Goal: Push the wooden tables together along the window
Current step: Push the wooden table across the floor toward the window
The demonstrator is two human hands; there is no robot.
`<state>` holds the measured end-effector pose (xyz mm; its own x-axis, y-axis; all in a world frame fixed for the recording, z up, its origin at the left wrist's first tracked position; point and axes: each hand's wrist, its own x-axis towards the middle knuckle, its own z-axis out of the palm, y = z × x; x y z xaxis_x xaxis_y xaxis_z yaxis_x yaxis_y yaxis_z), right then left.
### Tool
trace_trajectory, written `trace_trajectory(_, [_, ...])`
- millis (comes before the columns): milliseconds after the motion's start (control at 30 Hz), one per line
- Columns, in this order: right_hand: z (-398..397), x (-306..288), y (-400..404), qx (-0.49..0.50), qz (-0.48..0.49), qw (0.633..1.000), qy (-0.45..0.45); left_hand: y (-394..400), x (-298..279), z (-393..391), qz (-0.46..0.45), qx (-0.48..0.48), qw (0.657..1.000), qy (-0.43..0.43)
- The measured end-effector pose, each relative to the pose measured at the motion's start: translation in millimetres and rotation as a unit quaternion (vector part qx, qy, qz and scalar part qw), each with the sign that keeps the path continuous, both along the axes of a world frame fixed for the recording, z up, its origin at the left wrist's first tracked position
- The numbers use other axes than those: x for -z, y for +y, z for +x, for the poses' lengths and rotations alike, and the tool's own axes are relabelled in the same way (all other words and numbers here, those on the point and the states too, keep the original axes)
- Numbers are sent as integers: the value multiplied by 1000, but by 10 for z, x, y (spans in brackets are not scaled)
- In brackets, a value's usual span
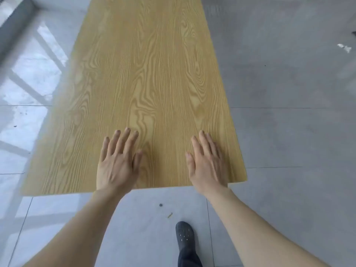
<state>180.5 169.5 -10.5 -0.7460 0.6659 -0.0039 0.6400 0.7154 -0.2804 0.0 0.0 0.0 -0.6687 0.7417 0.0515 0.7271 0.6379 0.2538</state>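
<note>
A: Tabletop, head view: we see one long yellow-brown wood-grain table (pixel 146 89) running away from us, its near short edge just ahead of our feet. Our left hand (pixel 117 160) and right hand (pixel 207 162) lie flat on it near that edge, fingers spread wide, palms down, gripping nothing.

B: How far along do we judge the task?

A: Early or midway; we cannot tell exactly. No second table shows here, and the far end of this one runs out of the top of the picture, so no join is visible. The hands sit where a push along the table's length would start.

B: And the window?

A: Bright window reflections fall on the glossy grey tiled floor (pixel 289 132) at left, beside a dark frame or sill (pixel 13 22) at the upper left corner. The table lies roughly alongside that side.

B: What else do we note around it?

A: A dark perforated shoe (pixel 185 236) below; near it a small dark dot (pixel 160 205) and a small golden screw-like piece (pixel 170 215); a white scrap (pixel 344 47) at far right. None lies in the table's visible path.
</note>
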Motion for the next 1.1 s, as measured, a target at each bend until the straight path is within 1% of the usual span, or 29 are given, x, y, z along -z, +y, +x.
trace_trajectory(100, [-56,155,-34,14,29,999,6,-9,166,-57,-8,-5,1000,4])
trace_trajectory(200, [-43,264,-35,18,51,998,36,-6,268,-64,2,-7,1000,-15])
trace_trajectory(300, [-26,278,-15,23,67,995,71,-12,261,-72,9,-9,1000,-15])
trace_trajectory(367, [-39,269,-20,26,72,994,79,-4,241,-75,9,-11,1000,-16])
trace_trajectory(700, [-100,277,26,25,83,994,69,44,232,-129,1,-10,1000,-16])
trace_trajectory(1100, [-442,326,251,33,85,993,77,277,261,-496,6,-6,1000,-13])
